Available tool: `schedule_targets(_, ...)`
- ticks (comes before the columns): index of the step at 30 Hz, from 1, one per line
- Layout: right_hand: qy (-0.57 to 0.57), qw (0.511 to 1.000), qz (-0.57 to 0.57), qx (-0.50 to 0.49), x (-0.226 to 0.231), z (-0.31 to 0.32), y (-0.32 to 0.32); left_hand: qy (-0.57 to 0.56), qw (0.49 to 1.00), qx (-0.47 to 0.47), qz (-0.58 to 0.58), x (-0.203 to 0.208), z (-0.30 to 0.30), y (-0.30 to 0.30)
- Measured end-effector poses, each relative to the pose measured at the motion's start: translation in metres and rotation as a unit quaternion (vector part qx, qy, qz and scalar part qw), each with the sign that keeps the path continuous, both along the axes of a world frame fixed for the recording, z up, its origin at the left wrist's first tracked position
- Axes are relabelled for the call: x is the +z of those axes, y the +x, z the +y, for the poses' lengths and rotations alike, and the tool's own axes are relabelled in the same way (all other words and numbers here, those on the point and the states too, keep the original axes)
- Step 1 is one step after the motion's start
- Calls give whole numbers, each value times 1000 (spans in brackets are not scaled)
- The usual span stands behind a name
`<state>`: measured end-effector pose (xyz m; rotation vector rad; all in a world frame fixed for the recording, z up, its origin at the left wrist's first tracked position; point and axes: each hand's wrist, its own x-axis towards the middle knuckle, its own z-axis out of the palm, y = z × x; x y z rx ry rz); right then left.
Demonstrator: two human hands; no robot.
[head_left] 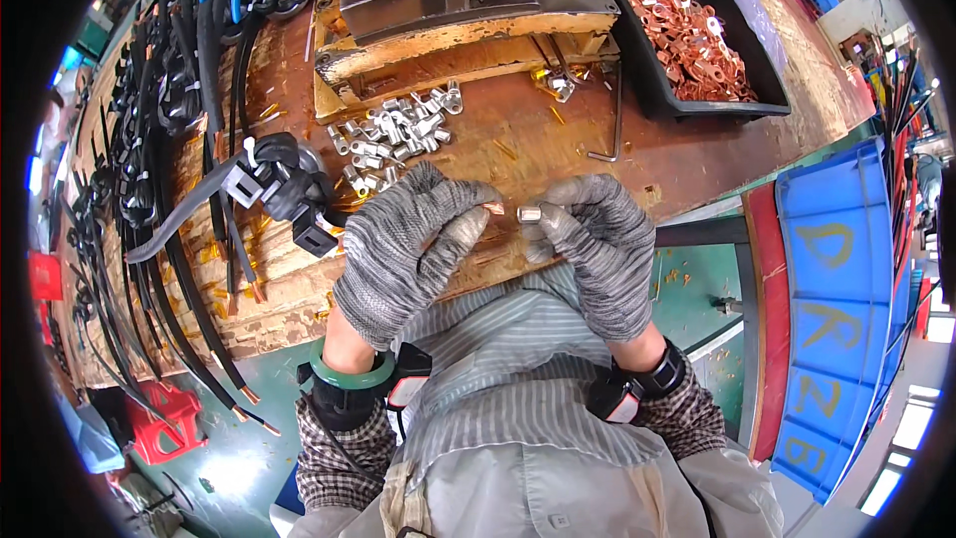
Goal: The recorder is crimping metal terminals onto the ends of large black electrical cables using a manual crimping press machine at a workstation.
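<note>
Blue plastic crate [835, 284], red stool [167, 410], green floor [269, 389]

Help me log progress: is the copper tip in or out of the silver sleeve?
Out: a gap separates the copper tip, in the left hand, from the silver sleeve in the right hand.

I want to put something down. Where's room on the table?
The table is mostly bare below the black tray, right of the hex key. Black cables crowd its left side; silver lugs crowd the spot beyond the left hand.
</note>
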<state>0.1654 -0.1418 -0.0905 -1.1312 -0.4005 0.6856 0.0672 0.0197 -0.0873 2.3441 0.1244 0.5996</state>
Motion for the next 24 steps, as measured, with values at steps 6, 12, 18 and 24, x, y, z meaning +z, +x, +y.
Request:
schedule_targets(6, -14, 1000, 16, -4, 0, 2, -4, -16, 1000, 13, -4, -1, -3, 1)
schedule_targets(12, -10, 999, 31, -1, 0, 5, -6, -7, 1000, 12, -12, -1, -3, 2)
schedule_targets(18, -4, 999, 54, 1, 1, 7, -5, 7, 1000, 30, -5, 0, -6, 3)
schedule_targets(24, -13, 997, 79, 9, 3, 8, -4, -12, 1000, 24, 14, 6, -7, 5)
